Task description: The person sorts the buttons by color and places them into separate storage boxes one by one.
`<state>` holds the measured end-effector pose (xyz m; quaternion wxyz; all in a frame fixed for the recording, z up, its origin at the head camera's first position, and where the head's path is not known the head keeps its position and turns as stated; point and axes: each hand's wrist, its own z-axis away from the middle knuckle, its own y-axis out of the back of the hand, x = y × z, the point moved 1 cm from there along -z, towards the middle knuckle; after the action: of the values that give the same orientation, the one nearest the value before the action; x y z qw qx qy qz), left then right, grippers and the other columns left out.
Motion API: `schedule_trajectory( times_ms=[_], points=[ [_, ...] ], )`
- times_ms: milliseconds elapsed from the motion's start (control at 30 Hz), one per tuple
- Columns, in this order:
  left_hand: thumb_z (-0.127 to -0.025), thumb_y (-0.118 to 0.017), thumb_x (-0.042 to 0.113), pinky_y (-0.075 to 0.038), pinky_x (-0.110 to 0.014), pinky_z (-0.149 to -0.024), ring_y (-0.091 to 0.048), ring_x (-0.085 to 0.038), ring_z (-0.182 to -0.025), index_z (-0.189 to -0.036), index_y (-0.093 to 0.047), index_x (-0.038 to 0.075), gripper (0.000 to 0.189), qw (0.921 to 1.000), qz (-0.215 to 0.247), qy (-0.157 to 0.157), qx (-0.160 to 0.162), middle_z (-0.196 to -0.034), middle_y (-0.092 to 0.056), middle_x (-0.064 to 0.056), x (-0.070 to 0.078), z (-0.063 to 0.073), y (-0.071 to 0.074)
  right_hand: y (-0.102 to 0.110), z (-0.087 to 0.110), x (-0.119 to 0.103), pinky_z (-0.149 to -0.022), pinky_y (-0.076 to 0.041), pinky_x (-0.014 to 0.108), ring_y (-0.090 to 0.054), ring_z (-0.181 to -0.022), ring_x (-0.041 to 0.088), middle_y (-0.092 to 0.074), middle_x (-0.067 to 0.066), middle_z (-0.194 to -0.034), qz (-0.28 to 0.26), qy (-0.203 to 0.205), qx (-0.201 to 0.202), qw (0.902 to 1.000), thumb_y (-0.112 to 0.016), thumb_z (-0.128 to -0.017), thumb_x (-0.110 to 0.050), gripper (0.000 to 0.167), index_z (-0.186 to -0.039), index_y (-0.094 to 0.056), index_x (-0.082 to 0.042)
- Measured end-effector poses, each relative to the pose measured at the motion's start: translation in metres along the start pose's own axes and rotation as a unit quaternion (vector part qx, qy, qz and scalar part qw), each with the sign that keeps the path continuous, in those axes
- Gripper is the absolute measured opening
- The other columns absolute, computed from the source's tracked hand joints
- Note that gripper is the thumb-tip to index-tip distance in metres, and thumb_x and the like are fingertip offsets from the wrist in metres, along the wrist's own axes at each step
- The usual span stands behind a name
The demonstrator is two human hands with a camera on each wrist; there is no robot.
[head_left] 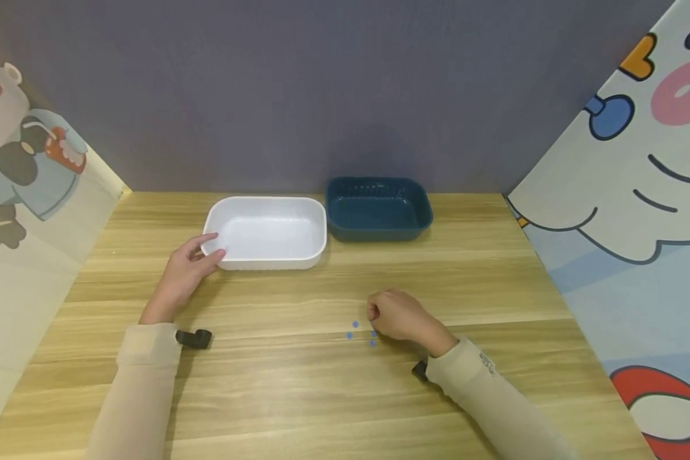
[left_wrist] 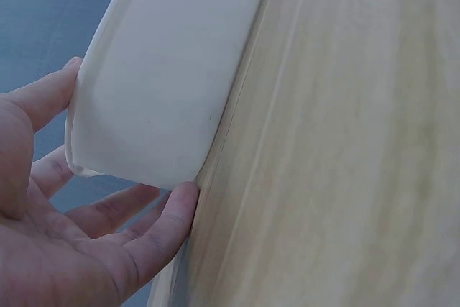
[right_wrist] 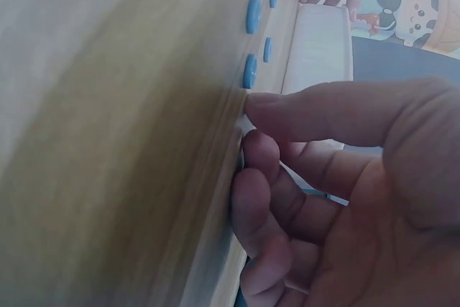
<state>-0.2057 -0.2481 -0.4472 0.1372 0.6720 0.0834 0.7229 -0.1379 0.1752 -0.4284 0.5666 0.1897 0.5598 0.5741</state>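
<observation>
A white rectangular dish [head_left: 264,237] stands toward the back of the table, left of centre. My left hand [head_left: 186,271] holds its near-left corner, thumb at the rim and fingertips against the outer wall, as the left wrist view shows. Several small blue discs [head_left: 349,335] lie on the wood in front of the dishes. Right beside them is my right hand [head_left: 401,314], its fingers curled and the thumb [right_wrist: 316,114] close to the index fingertip, low at the tabletop. Whether something small sits between those fingertips is hidden.
A dark teal dish [head_left: 379,233] stands against the white one on its right, near the grey back wall [head_left: 299,96]. Printed panels [head_left: 638,211] flank the wooden table [head_left: 287,390]. Small black devices [head_left: 194,339] sit by both cuffs.
</observation>
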Motion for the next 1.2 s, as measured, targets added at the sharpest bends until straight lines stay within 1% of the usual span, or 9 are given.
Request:
schedule_trajectory(
  times_ms=[200, 367, 500, 700, 900, 967, 1033, 1133, 1200],
  points=[
    [-0.100, -0.066, 0.033, -0.052, -0.014, -0.085, -0.057, 0.003, -0.103, -0.154, -0.038, 0.003, 0.068, 1.0000, 0.009, 0.002, -0.003, -0.146, -0.042, -0.031, 0.001, 0.000, -0.001, -0.001, 0.000, 0.001, -0.067, -0.045, 0.034, -0.051, -0.072, 0.016, -0.056, -0.008, -0.075, -0.004, 0.001, 0.002, 1.0000, -0.068, -0.088, -0.001, 0.023, -0.079, -0.060, -0.021],
    [-0.099, -0.066, 0.035, -0.052, -0.014, -0.084, -0.058, 0.003, -0.102, -0.153, -0.039, 0.003, 0.069, 1.0000, 0.004, -0.001, -0.004, -0.145, -0.044, -0.030, 0.000, 0.000, -0.001, -0.003, -0.003, 0.003, -0.062, -0.042, 0.033, -0.050, -0.068, 0.016, -0.055, -0.007, -0.073, -0.009, -0.002, 0.004, 0.9999, -0.066, -0.089, -0.004, 0.021, -0.080, -0.059, -0.021],
    [-0.099, -0.067, 0.036, -0.052, -0.014, -0.085, -0.058, 0.003, -0.102, -0.153, -0.039, 0.003, 0.069, 1.0000, 0.007, -0.004, -0.003, -0.145, -0.043, -0.029, -0.001, 0.000, -0.001, -0.003, -0.004, 0.003, -0.060, -0.041, 0.032, -0.050, -0.066, 0.016, -0.055, -0.006, -0.071, -0.018, 0.000, 0.011, 0.9998, -0.067, -0.090, -0.006, 0.018, -0.082, -0.060, -0.021],
    [-0.100, -0.066, 0.030, -0.052, -0.017, -0.087, -0.057, 0.004, -0.101, -0.154, -0.036, 0.002, 0.068, 0.9998, 0.020, 0.002, -0.006, -0.150, -0.039, -0.030, -0.001, -0.001, 0.000, -0.001, -0.004, 0.001, -0.062, -0.044, 0.031, -0.051, -0.066, 0.014, -0.057, -0.008, -0.073, -0.039, 0.014, 0.032, 0.9986, -0.070, -0.090, -0.008, 0.012, -0.086, -0.066, -0.018],
    [-0.101, -0.064, 0.025, -0.052, -0.016, -0.086, -0.056, 0.006, -0.099, -0.154, -0.035, -0.001, 0.066, 0.9997, 0.021, 0.009, -0.011, -0.151, -0.035, -0.032, 0.006, 0.001, 0.000, -0.001, -0.006, 0.001, -0.062, -0.045, 0.031, -0.052, -0.067, 0.014, -0.057, -0.008, -0.074, -0.052, 0.013, 0.044, 0.9976, -0.071, -0.090, -0.008, 0.011, -0.087, -0.067, -0.018],
    [-0.101, -0.065, 0.024, -0.052, -0.016, -0.086, -0.056, 0.006, -0.099, -0.153, -0.035, -0.002, 0.065, 0.9997, 0.021, 0.010, -0.011, -0.151, -0.036, -0.033, 0.009, 0.002, 0.000, -0.002, -0.007, 0.002, -0.063, -0.046, 0.030, -0.052, -0.068, 0.012, -0.058, -0.008, -0.075, -0.060, 0.016, 0.056, 0.9965, -0.071, -0.091, -0.009, 0.009, -0.087, -0.067, -0.016],
    [-0.101, -0.065, 0.025, -0.052, -0.017, -0.087, -0.056, 0.006, -0.099, -0.153, -0.036, -0.002, 0.065, 0.9997, 0.021, 0.011, -0.011, -0.151, -0.036, -0.032, 0.010, 0.003, 0.000, -0.002, -0.008, 0.002, -0.064, -0.048, 0.029, -0.054, -0.070, 0.011, -0.060, -0.008, -0.077, -0.080, 0.021, 0.076, 0.9937, -0.071, -0.092, -0.009, 0.008, -0.088, -0.068, -0.015],
    [-0.101, -0.065, 0.025, -0.052, -0.015, -0.086, -0.055, 0.006, -0.100, -0.153, -0.037, -0.002, 0.065, 0.9998, 0.016, 0.008, -0.008, -0.150, -0.037, -0.032, 0.008, 0.002, 0.000, -0.002, -0.011, 0.003, -0.066, -0.052, 0.028, -0.057, -0.074, 0.010, -0.062, -0.006, -0.080, -0.120, 0.029, 0.111, 0.9861, -0.072, -0.092, -0.008, 0.007, -0.089, -0.068, -0.013],
    [-0.101, -0.065, 0.025, -0.052, -0.015, -0.085, -0.055, 0.006, -0.101, -0.152, -0.037, -0.002, 0.065, 0.9999, 0.013, 0.005, -0.005, -0.150, -0.038, -0.032, 0.004, 0.000, 0.000, -0.001, -0.012, 0.003, -0.067, -0.053, 0.029, -0.059, -0.075, 0.011, -0.063, -0.005, -0.080, -0.147, 0.031, 0.127, 0.9804, -0.072, -0.092, -0.008, 0.008, -0.089, -0.068, -0.014]
  ],
)
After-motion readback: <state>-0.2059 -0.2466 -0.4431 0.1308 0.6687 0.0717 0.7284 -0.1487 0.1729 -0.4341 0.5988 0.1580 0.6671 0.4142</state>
